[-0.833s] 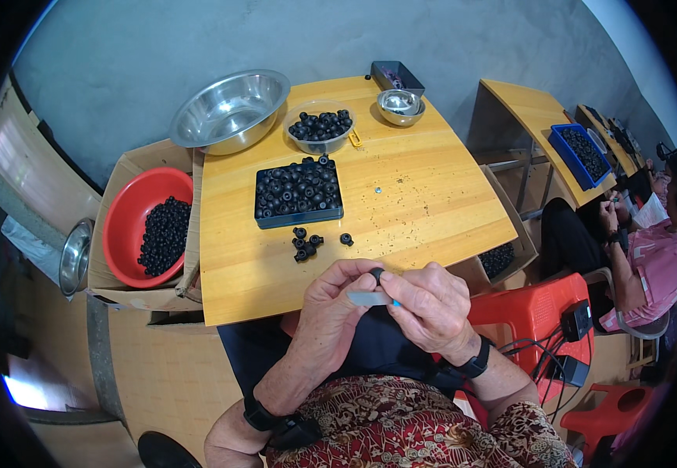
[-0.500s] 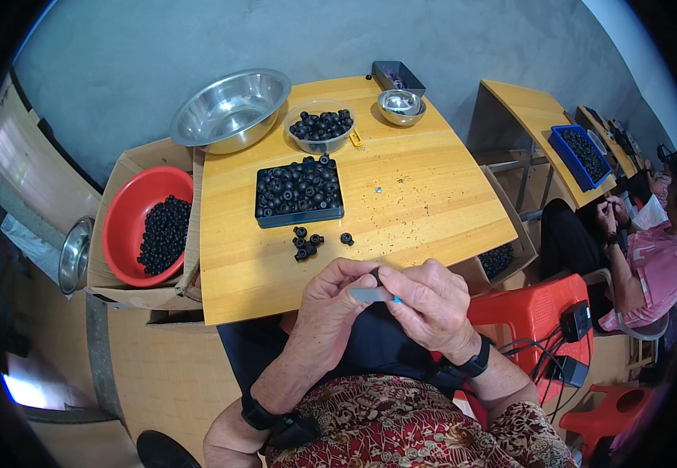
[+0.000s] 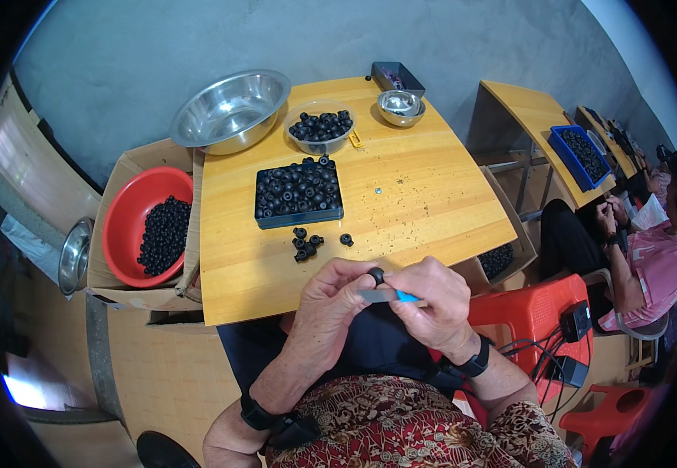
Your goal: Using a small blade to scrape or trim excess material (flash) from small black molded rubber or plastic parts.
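My left hand (image 3: 333, 298) is closed on a small round black part (image 3: 376, 274), pinched between thumb and fingers. My right hand (image 3: 432, 300) grips a small knife (image 3: 379, 296) with a blue handle; its flat grey blade lies across under the black part, against my left thumb. Both hands meet just past the table's front edge. Beyond them on the wood lie several loose black parts (image 3: 306, 246) and a single one (image 3: 346, 239). Behind these stands a dark rectangular tray (image 3: 301, 221) heaped with similar parts.
At the back of the table (image 3: 424, 179) stand a large steel basin (image 3: 233, 109), a clear bowl (image 3: 319, 146) of black parts, small steel bowls (image 3: 402, 117) and a dark box (image 3: 409, 76). A red basin (image 3: 120, 234) sits left, a red stool (image 3: 533, 300) right. Another person (image 3: 643, 265) works far right.
My right hand has shifted slightly right and turned, uncovering more of the knife's blue handle. The black part now shows more clearly above the blade.
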{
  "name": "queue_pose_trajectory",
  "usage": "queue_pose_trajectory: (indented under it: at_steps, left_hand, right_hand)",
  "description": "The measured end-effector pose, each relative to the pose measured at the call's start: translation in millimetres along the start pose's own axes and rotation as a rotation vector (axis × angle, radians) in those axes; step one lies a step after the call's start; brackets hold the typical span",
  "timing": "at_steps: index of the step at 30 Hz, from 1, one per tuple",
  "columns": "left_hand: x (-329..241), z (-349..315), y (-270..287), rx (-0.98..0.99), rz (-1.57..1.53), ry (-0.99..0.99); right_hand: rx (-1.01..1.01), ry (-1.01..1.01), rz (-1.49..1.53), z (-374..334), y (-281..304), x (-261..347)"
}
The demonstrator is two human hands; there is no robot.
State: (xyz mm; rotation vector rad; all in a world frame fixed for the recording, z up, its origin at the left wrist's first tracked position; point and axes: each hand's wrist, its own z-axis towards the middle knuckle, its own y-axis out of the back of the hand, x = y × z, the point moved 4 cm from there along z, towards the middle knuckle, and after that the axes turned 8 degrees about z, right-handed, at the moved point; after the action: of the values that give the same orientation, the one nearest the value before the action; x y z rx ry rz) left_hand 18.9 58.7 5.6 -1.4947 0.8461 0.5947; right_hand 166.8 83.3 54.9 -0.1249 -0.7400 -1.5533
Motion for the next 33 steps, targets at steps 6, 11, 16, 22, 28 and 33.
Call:
queue_pose_trajectory:
  at_steps: [6,11,16,22,28,33]
  left_hand:
    - [-6,0,-2,0.013,-0.021,-0.065]
    - [-3,0,-3,0.045,-0.008,-0.070]
    - [-3,0,-4,0.045,-0.002,-0.059]
    - [-4,-1,-6,0.053,-0.016,-0.100]
    - [-2,-1,-3,0.036,-0.110,-0.020]
    - [1,-1,-2,0.032,-0.115,-0.020]
  right_hand:
    - [-0.095,-0.245,0.183,0,3,-10]
    - [-0.094,-0.450,0.369,-5,-2,-19]
    - [-0.100,-0.530,0.505,-8,-2,-23]
    - [-0.042,-0.522,0.524,-5,-2,-20]
    - [0.016,-0.486,0.489,-3,-1,-21]
    - [-0.001,-0.490,0.490,-4,-3,-19]
